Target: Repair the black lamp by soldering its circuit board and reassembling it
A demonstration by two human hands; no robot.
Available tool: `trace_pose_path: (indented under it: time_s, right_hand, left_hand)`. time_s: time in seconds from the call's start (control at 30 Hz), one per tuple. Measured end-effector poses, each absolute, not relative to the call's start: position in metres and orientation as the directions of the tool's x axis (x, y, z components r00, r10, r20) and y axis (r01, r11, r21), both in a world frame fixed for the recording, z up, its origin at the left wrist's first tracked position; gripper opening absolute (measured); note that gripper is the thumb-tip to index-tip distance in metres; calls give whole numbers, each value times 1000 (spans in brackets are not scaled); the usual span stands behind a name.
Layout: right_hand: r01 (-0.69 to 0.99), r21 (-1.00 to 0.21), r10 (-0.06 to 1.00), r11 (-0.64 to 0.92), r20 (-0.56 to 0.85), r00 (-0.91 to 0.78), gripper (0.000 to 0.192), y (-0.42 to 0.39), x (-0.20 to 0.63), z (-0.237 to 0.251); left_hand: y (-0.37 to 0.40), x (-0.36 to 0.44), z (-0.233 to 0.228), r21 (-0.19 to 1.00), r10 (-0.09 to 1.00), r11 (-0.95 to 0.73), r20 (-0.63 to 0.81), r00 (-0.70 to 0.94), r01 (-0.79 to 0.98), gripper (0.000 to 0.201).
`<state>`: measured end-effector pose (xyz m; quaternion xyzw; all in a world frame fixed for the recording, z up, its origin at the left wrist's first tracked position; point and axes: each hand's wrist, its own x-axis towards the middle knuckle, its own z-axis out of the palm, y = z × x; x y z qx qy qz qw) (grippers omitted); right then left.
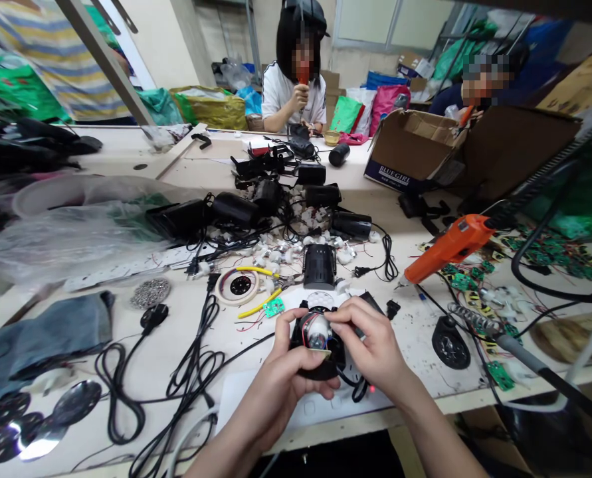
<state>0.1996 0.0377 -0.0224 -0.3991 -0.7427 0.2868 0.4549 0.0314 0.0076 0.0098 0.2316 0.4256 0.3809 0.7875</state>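
Observation:
My left hand (296,365) is closed around an opened black plastic housing (305,366), its thumb pressing near the edge of a small circuit board (320,352). Inside the housing sits a white cylindrical part (318,328), which looks like a motor, with red and blue wires around it. The thumb and forefinger of my right hand (370,335) pinch at the upper right of this white part; its other fingers are curled. A black cable runs out under my right hand. Just beyond, a black slotted shell (319,265) stands on the table.
An orange electric screwdriver (448,249) hangs at the right, above green circuit boards (499,375). Yellow-handled pliers (260,302), a tape roll (238,285), a dish of screws (150,292) and coiled cords (121,392) lie left. Black housings (236,209) are heaped behind. A co-worker (296,99) sits opposite.

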Motion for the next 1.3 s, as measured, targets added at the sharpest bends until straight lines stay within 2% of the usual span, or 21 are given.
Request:
trace_pose_path:
  time_s: [0.13, 0.3, 0.53, 0.7, 0.87, 0.97, 1.07, 1.2, 1.3]
  right_hand:
    - [290, -815, 861, 501, 438, -257, 18, 39, 199, -26]
    - [252, -830, 862, 497, 440, -252, 17, 39, 198, -25]
    - [259, -804, 840, 535, 473, -265, 17, 39, 196, -26]
    - [305, -768, 824, 563, 489, -287, 20, 38, 197, -30]
    - [350, -766, 836, 540, 440, -327, 30, 32, 199, -27]
    - [399, -707, 811, 584, 484, -329, 34, 28, 195, -18]
    - [427, -615, 748, 663, 515, -420, 38, 26, 186, -8]
    - [479, -565, 737, 672, 442, -512, 38, 27, 177, -2]
    - [510, -542, 738, 668, 396, -546, 29, 27, 177, -1]
  left_hand:
    - [7, 32, 11, 695, 800, 599, -504, 326, -397, 61]
    - [8, 32, 14, 708, 806, 591, -495, 326, -386, 74]
    - [9, 30, 10, 723, 809, 585, -486, 331, -366, 55]
    - [12, 25, 3, 725, 791, 603, -493, 362, -332, 57]
    - [14, 19, -6, 745, 799, 588, -473, 370, -316, 61]
    - [13, 19, -8, 765, 806, 570, -449, 386, -300, 60]
    - [12, 21, -7, 773, 801, 566, -433, 413, -287, 60]
    - [11, 20, -7, 825, 823, 519, -410, 393, -226, 58]
    - [10, 18, -10, 850, 829, 494, -395, 397, -186, 60]
